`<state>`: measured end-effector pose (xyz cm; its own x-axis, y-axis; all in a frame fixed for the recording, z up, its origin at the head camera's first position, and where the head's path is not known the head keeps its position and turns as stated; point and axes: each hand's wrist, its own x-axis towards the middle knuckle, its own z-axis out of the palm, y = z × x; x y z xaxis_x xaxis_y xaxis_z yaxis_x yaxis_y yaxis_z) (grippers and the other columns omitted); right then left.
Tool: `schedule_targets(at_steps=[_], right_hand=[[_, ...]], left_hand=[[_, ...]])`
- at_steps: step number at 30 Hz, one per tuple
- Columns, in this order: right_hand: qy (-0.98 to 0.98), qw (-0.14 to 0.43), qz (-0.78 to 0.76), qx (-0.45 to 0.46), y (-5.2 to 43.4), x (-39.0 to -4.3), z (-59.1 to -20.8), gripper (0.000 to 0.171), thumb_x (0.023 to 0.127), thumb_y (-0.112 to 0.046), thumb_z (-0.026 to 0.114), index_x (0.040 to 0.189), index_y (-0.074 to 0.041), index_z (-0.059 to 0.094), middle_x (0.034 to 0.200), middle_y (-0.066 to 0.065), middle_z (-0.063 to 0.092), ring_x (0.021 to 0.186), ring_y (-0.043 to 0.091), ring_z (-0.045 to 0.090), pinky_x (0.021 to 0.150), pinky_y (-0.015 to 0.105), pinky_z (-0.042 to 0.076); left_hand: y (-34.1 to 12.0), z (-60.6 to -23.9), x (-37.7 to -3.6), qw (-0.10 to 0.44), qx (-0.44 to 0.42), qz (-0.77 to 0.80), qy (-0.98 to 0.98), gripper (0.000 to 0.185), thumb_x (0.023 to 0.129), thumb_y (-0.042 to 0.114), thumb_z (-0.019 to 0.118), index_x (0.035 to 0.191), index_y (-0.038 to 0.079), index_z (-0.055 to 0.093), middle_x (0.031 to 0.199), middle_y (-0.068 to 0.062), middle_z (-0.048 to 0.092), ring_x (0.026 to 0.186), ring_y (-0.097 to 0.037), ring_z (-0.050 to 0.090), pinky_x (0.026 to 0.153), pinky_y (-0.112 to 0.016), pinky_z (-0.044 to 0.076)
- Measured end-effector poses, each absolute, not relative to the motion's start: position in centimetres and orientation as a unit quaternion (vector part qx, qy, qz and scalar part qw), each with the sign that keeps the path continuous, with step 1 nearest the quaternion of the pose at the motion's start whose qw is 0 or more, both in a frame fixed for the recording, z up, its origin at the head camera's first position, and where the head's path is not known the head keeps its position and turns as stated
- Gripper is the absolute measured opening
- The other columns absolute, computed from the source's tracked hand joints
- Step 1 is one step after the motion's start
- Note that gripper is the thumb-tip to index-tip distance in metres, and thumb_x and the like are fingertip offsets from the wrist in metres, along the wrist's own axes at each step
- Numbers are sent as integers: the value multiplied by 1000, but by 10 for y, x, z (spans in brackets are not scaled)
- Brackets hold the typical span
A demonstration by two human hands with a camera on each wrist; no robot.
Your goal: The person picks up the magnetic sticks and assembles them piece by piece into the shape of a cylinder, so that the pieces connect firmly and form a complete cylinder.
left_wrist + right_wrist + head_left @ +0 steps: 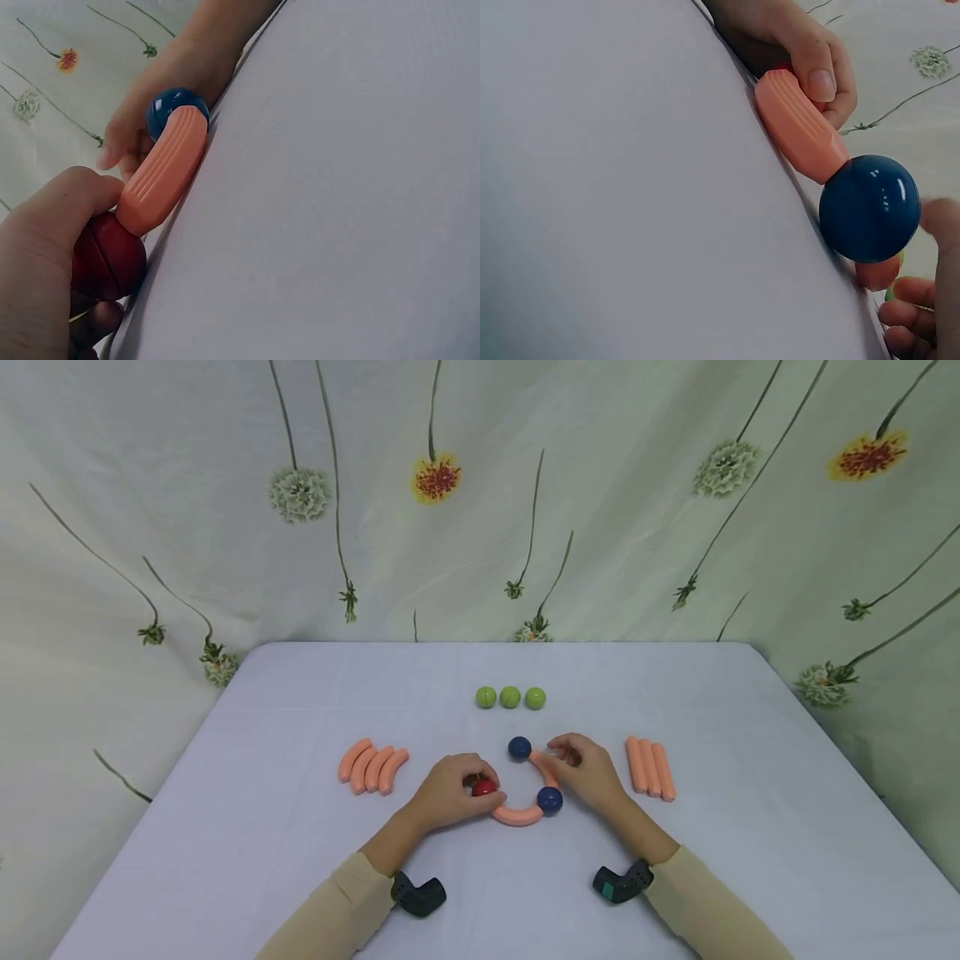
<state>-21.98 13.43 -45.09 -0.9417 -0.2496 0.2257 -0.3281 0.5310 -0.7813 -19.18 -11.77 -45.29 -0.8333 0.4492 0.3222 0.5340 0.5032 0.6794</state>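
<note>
Being pinched by the left hand [452, 789], the red ball [483, 787] is set on the tabletop [487, 893] at the left end of the near stick [517, 817], whose long axis is curved away rightward, while the right hand [592, 774] is held loosely spread beside the far stick [549, 777].
</note>
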Motion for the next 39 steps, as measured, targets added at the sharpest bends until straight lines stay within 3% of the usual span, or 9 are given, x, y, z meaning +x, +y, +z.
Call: schedule_targets(at_steps=[3,7,11,14,17,20,23,30,39], right_hand=[[-885,-20,411,216,136,-217,-442,49,86,-40,73,118,-6,59,91,-1,55,80,15,50,69,30,44],[-890,-92,347,282,140,-215,-429,89,74,-53,79,140,-6,42,107,-1,52,92,15,48,79,35,44],[-881,-111,347,302,144,-217,-428,108,66,-53,86,149,-10,33,114,-2,49,96,15,47,81,35,43],[-868,-102,379,305,148,-221,-435,97,68,-42,87,145,-9,38,113,-2,51,95,16,48,81,32,43],[-851,-87,419,303,151,-223,-441,76,73,-31,86,134,-8,49,108,-1,55,91,17,50,80,31,43],[-838,-74,446,305,151,-225,-445,56,77,-27,84,123,-11,58,101,-1,58,87,18,51,78,30,43],[-823,-68,468,313,150,-224,-447,42,80,-21,82,117,-12,64,100,-2,61,86,18,52,77,29,43],[-794,-61,495,348,147,-222,-454,37,78,-5,80,113,-5,69,106,6,67,91,28,55,79,32,44],[-795,-58,502,335,146,-220,-451,34,80,-8,80,112,-7,70,104,2,67,91,19,56,80,29,45]], left_hand=[[-117,-454,-192,50,-284,-418,-862,11,80,28,77,85,21,70,77,14,59,71,-7,52,65,-25,45],[-117,-454,-192,54,-285,-419,-861,9,82,28,76,82,21,69,75,14,59,70,-7,52,64,-26,44],[-117,-452,-193,38,-265,-435,-860,19,92,28,65,77,19,70,72,12,59,68,-7,52,62,-26,43],[-117,-451,-193,14,-247,-445,-861,29,98,28,57,75,17,71,66,12,58,65,-7,52,59,-24,41],[-117,-451,-193,5,-238,-440,-866,22,95,27,62,78,17,72,64,12,58,63,-7,51,58,-23,40],[-117,-452,-192,20,-232,-434,-870,9,89,25,70,91,17,73,75,13,60,72,-6,54,66,-24,45],[-116,-452,-191,41,-224,-436,-871,22,86,24,74,106,15,71,91,10,63,87,-8,57,80,-30,49],[-117,-452,-190,46,-220,-411,-883,41,86,30,73,125,17,65,116,3,63,113,-16,54,97,-43,44],[-117,-451,-191,41,-220,-397,-890,39,87,27,70,123,14,66,119,1,63,116,-18,54,99,-41,43]])
